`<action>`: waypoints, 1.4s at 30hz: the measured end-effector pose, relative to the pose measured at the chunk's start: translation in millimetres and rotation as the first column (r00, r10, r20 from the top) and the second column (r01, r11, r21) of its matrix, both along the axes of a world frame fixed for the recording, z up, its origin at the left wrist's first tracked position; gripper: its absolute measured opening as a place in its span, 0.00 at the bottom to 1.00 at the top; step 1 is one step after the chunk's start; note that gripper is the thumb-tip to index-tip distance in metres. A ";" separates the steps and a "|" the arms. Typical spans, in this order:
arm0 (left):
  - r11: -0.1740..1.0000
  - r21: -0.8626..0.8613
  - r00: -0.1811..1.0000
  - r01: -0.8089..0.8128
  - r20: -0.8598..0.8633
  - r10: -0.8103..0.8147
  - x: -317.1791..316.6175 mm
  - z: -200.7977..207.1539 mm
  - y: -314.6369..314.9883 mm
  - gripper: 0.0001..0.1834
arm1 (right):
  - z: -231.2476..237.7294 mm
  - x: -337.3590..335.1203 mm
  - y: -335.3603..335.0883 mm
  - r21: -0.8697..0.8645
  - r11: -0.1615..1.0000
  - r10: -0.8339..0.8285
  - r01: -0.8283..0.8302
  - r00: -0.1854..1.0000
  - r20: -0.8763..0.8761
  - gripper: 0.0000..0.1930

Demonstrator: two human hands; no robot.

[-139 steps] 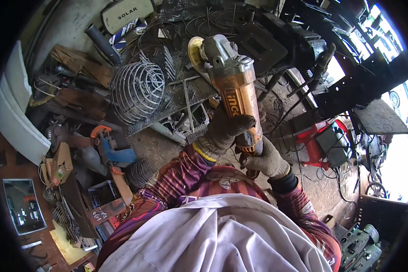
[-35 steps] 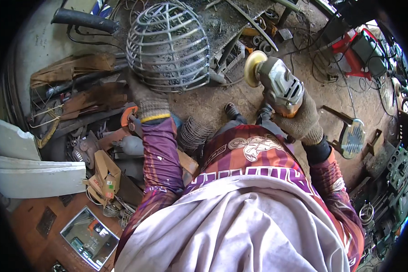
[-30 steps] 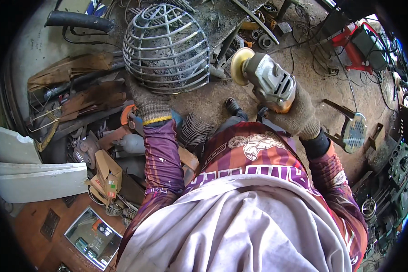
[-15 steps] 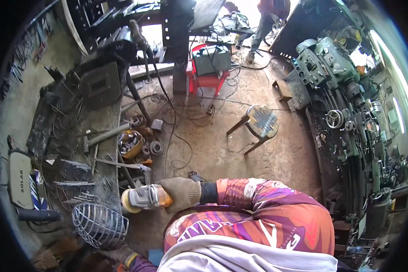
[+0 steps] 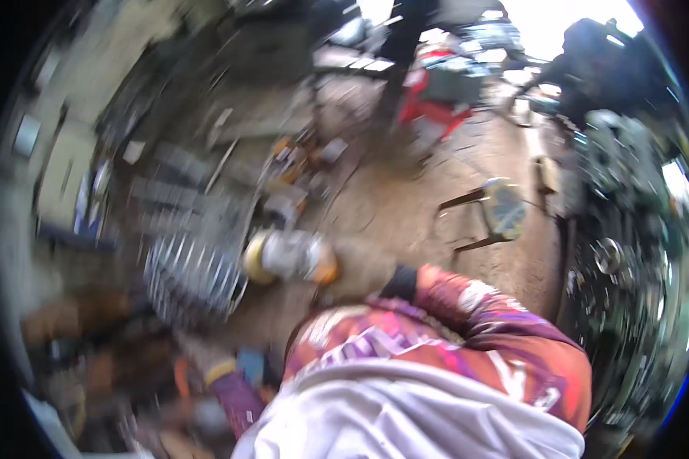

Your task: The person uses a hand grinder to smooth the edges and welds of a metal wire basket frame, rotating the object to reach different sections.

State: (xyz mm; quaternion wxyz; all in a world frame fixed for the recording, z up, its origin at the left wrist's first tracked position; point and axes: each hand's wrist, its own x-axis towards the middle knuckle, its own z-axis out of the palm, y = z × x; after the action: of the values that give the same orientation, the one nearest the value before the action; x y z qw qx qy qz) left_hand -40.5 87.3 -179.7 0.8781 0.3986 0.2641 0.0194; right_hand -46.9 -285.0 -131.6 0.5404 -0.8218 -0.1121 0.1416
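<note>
My right hand (image 5: 364, 264), in a brownish work glove, is closed round an angle grinder (image 5: 289, 256). The tool has a grey head, an orange part by the glove and a pale yellowish disc facing left. Just left of the disc is a rounded cage of metal bars (image 5: 191, 279), like a basket. Below the cage is my left hand (image 5: 195, 350), gloved, with a yellow cuff. Its fingers are smeared by motion and partly behind the cage, so I cannot make out its grip.
A cluttered workbench (image 5: 260, 126) runs along the left, with a pale box-shaped machine (image 5: 65, 180) beyond it. On the floor ahead stands a worn stool (image 5: 505, 210). A red plastic chair (image 5: 436, 111) is farther back. Lathe-like machinery (image 5: 620, 161) lines the right side.
The view has swung and blurred, so the surroundings appear shifted, mostly rightward. Grinder and cage both appear higher in the picture. The grinder is still in my right hand.
</note>
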 end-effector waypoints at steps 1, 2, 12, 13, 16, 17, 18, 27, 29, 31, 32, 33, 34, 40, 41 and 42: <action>0.990 0.106 0.986 -0.091 -0.131 0.105 8.6 20.1 -18.3 0.32 | -11.3 -4.4 2.5 -0.034 0.994 -0.107 0.106 0.994 -0.031 0.29; 0.994 0.084 0.992 -0.064 -0.099 0.072 5.7 28.1 -15.6 0.32 | -4.4 -1.3 3.8 -0.059 0.998 -0.028 0.021 0.992 -0.120 0.30; 0.930 0.105 0.920 -0.351 -0.147 0.364 17.3 -9.9 5.2 0.28 | -48.2 -4.8 11.2 -0.066 0.998 0.023 -0.021 0.999 0.029 0.40; 0.920 0.154 0.914 -0.359 -0.143 0.381 19.7 -10.4 3.1 0.30 | -42.3 -3.2 13.8 -0.065 0.997 0.035 -0.033 0.999 0.037 0.40; 0.896 0.186 0.865 -0.403 -0.244 0.439 28.6 2.2 -18.0 0.32 | -49.8 -1.0 15.2 -0.117 0.991 0.064 -0.062 0.998 0.014 0.40; 0.909 0.205 0.896 -0.362 -0.193 0.400 28.7 -13.3 -8.0 0.35 | -59.0 -1.6 17.9 -0.135 0.988 0.078 -0.075 0.997 0.019 0.40; 0.908 0.217 0.893 -0.360 -0.201 0.402 24.7 -16.1 -3.1 0.35 | -64.9 -3.3 20.4 -0.152 0.984 0.093 -0.088 0.995 0.023 0.40; 0.920 0.146 0.896 -0.365 -0.215 0.389 24.7 -12.4 -10.0 0.28 | -64.3 -1.9 40.9 -0.134 0.987 0.079 -0.086 0.995 -0.055 0.43; 0.918 0.175 0.910 -0.356 -0.158 0.383 21.3 -17.7 -4.6 0.28 | -68.6 0.2 41.0 -0.092 0.990 0.111 -0.111 0.994 -0.006 0.43; 0.903 0.248 0.901 -0.351 -0.173 0.398 20.5 -29.0 0.7 0.33 | -65.1 1.2 43.7 -0.087 0.990 0.113 -0.114 0.993 -0.023 0.42; 0.884 0.318 0.893 -0.343 -0.183 0.412 20.7 -33.6 2.3 0.39 | -63.4 2.3 45.2 -0.081 0.990 0.113 -0.116 0.993 -0.039 0.41; 0.884 0.320 0.892 -0.340 -0.187 0.411 19.3 -36.5 4.2 0.39 | -62.8 3.6 46.3 -0.081 0.990 0.112 -0.115 0.993 -0.043 0.41; 0.901 0.276 0.901 -0.334 -0.186 0.391 18.0 -34.2 2.1 0.37 | -62.7 3.5 46.7 -0.081 0.988 0.127 -0.132 0.990 -0.068 0.41; 0.960 0.087 0.946 -0.267 -0.167 0.278 8.3 -29.5 1.7 0.32 | -62.5 8.2 49.5 -0.086 0.979 0.174 -0.184 0.979 -0.107 0.45; 0.970 0.072 0.958 -0.232 -0.153 0.241 6.8 -31.5 4.7 0.33 | -63.9 9.4 50.4 -0.035 0.985 0.166 -0.170 0.980 -0.114 0.45; 0.971 0.074 0.958 -0.229 -0.156 0.239 5.6 -33.9 5.7 0.33 | -64.5 9.8 50.9 0.016 0.988 0.157 -0.156 0.980 -0.122 0.45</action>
State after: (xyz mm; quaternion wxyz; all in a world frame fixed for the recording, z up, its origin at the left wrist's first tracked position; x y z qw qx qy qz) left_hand -34.9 93.0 -213.5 0.8335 0.3889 0.3801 0.0976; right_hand -37.0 -234.1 -196.0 0.5361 -0.7984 -0.1434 0.2335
